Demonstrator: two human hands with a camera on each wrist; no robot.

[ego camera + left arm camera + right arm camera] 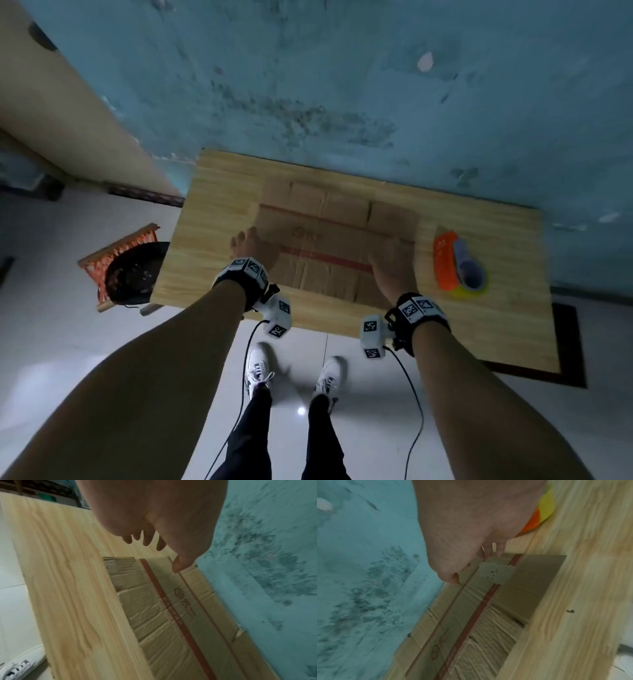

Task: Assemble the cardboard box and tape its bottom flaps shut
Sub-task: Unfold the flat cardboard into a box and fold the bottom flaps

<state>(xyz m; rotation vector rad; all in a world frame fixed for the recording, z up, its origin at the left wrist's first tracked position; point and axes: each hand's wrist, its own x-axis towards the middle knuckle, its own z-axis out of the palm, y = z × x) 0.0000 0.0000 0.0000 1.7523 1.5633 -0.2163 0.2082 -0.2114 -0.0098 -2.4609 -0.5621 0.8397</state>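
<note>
A flattened cardboard box with red stripes lies on the wooden table, close to the wall. My left hand hovers at its left end with the fingers hanging loose; in the left wrist view the left hand has its thumb tip just above the box. Over the right end is my right hand, palm down. In the right wrist view the right hand has its fingertips at the far edge of the box; I cannot tell whether they touch it. An orange tape dispenser lies to the right.
A stained teal wall runs directly behind the table. A yellow tape roll sits with the dispenser. Left of the table stands a stool with an orange basket. My white shoes are on the pale floor below.
</note>
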